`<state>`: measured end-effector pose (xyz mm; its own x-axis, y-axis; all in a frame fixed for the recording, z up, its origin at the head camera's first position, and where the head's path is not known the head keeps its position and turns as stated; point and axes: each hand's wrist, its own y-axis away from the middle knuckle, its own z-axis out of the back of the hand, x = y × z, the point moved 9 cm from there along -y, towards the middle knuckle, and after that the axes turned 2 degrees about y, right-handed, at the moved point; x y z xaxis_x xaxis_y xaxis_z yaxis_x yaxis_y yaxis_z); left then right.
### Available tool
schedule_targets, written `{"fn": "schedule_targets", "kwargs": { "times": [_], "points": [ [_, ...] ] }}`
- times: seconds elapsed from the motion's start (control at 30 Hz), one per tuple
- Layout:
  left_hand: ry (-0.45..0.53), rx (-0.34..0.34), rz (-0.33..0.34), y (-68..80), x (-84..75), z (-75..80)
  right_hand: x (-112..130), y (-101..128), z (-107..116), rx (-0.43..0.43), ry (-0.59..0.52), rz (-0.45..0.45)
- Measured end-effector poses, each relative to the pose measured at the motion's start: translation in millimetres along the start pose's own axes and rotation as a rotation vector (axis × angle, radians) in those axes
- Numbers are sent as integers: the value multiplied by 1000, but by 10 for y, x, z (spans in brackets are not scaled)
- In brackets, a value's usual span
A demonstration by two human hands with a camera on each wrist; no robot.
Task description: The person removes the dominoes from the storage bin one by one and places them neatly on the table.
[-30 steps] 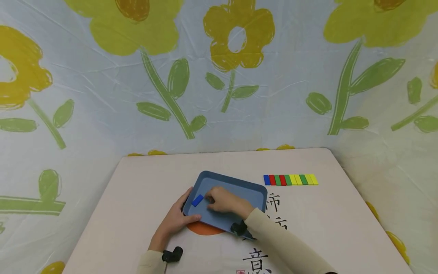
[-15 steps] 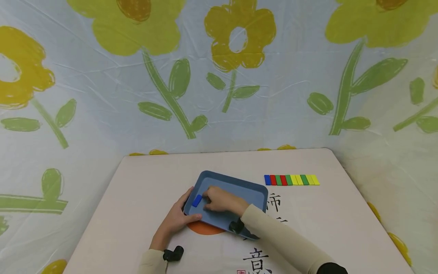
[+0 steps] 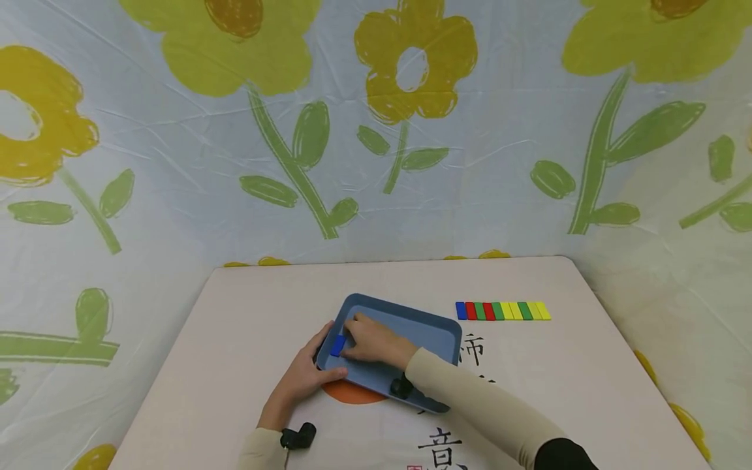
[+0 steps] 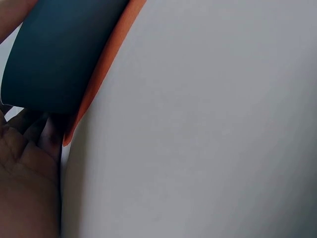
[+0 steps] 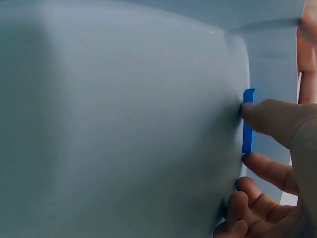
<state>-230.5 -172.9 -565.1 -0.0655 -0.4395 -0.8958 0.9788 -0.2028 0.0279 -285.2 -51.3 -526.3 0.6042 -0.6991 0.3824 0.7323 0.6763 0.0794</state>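
A blue-grey tray [image 3: 405, 310] lies slanted on the table. My left hand [image 3: 305, 362] grips its left end, thumb over the near rim and fingers along the outer side; the left wrist view shows the fingers [image 4: 34, 134] partly hidden behind the tray wall. Inside the tray, at its left end, is a small blue domino [image 5: 248, 124]. My right hand [image 3: 373, 339] reaches in from the right and pinches the domino, thumb against its face and a fingertip at its end; the other fingers are curled. The hand covers part of the tray floor.
Behind and right of the tray, a row of blue, red, green and yellow dominoes [image 3: 503, 311] lies side by side on the pale table [image 3: 264, 294]. An orange printed shape [image 3: 352, 391] and black written characters [image 3: 439, 450] show on its cover. Flower-printed cloth [image 3: 470, 215] surrounds the table.
My right hand has moved left onto the blue domino, which has turned more upright in the head view and now shows less. The left hand keeps its place on the tray.
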Motion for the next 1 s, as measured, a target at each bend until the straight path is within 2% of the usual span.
{"fn": "schedule_targets", "kwargs": {
  "times": [0.3, 0.43, 0.6, 0.73, 1.0],
  "points": [
    [-1, 1, -3, 4, -12, 10, -18, -24, -49, -2, -32, -31],
    [5, 3, 8, 3, -5, 6, -26, -55, -68, -2, -22, -16],
    [2, 1, 42, 6, 18, -5, -76, -40, -55, 37, -90, 13],
    [13, -11, 42, 8, 11, 2, -127, 0, -8, 59, -170, 15],
    [9, -4, 37, -2, 1, -4, -182, 22, -3, 53, -182, -6]
  ]
}}
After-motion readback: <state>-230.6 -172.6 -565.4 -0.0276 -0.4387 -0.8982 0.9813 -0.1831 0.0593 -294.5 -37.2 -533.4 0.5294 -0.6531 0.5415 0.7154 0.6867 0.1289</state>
